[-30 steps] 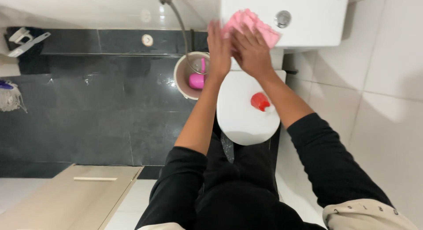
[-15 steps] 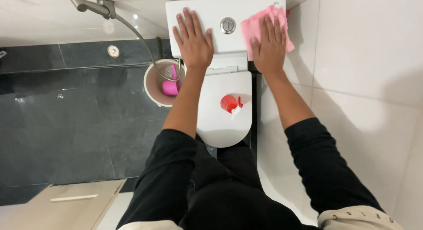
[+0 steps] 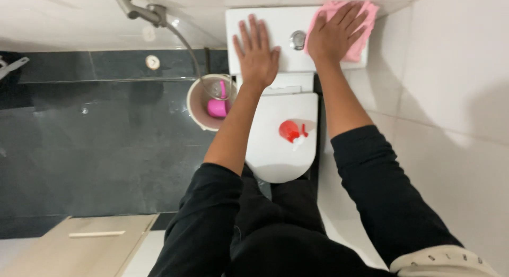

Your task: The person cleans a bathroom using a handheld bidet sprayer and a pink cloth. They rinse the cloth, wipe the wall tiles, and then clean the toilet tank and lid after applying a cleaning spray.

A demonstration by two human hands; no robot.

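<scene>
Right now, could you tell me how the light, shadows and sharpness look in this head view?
Head view: soft, even light; the white cistern is bright but keeps its detail. A soft shadow lies on the right wall tiles. Both hands, left hand and right hand on the pink cloth, are sharp. Straight lines lean from the wide lens.
</scene>
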